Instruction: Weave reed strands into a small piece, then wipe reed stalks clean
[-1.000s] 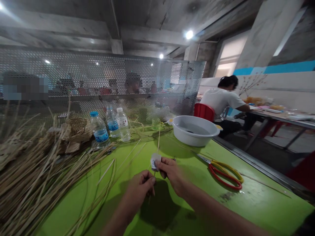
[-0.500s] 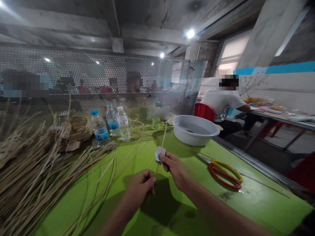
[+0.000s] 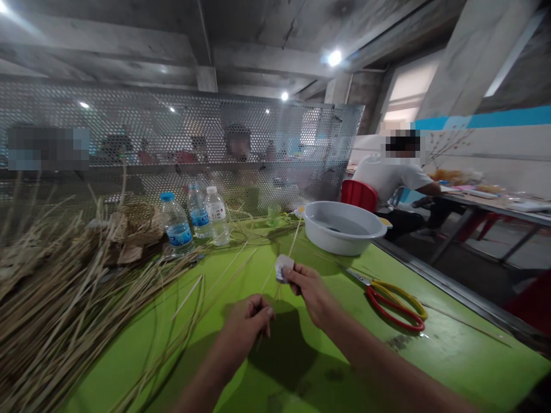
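Note:
My right hand (image 3: 307, 289) is closed, thumb and fingers pinching a small folded white piece (image 3: 283, 268), paper or cloth, with dark marks on it. A thin pale straw strip (image 3: 295, 238) sticks up from behind the white piece, tilted to the right. Below and to the left, my left hand (image 3: 249, 322) is closed in a pinch, with thin straw ends at its fingertips; the rest is hidden by the fingers. Both hands are just above the green table (image 3: 232, 275), a short gap apart.
Scissors (image 3: 394, 301) with red and yellow handles lie at the right, near a grey-white basin (image 3: 344, 238). Long straw stalks (image 3: 99, 304) cover the left side. Several plastic bottles (image 3: 177, 229) and a woven basket (image 3: 140, 221) stand behind. A seated person (image 3: 383, 172) is beyond.
My right hand has shifted slightly right with the white piece, and the straw strip leans further right. My left hand has barely moved; the view has shifted a little.

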Demonstrator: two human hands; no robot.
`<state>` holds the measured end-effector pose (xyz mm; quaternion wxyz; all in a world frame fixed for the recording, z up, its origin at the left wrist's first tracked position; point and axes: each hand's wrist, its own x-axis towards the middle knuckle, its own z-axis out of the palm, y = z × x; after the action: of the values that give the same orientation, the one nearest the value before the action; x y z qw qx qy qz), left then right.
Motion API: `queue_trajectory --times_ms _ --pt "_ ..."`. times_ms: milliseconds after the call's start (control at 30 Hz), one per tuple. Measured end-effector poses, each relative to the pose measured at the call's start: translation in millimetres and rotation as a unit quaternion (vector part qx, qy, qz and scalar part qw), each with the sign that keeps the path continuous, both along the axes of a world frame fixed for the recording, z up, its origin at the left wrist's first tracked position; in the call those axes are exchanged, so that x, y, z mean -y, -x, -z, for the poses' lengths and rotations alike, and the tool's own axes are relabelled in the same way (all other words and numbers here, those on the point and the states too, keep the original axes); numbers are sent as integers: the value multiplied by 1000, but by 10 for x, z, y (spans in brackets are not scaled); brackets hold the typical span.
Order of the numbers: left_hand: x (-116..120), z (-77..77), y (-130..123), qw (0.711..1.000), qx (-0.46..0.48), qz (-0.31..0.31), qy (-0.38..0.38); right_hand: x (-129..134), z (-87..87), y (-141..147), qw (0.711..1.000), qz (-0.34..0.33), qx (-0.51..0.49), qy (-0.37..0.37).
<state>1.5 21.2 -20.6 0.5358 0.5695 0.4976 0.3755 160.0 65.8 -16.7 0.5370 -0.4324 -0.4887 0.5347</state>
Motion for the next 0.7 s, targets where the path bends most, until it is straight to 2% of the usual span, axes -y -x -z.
queue_trajectory --times_ms 167,300,467,600,700 --pt "-2 12 5 1000 14 2 -2 9 -11 10 999 -49 11 8" --pt "10 17 0 1000 0 4 -5 -17 -9 -17 1000 13 -4 -8" --pt "-10 28 5 1000 9 13 2 -17 12 -14 999 -45 6 8" --pt "-19 40 13 1000 8 10 -1 -20 9 -9 1000 3 -1 -3" --pt "-21 50 17 1000 15 21 -4 -7 6 2 1000 -31 2 3"
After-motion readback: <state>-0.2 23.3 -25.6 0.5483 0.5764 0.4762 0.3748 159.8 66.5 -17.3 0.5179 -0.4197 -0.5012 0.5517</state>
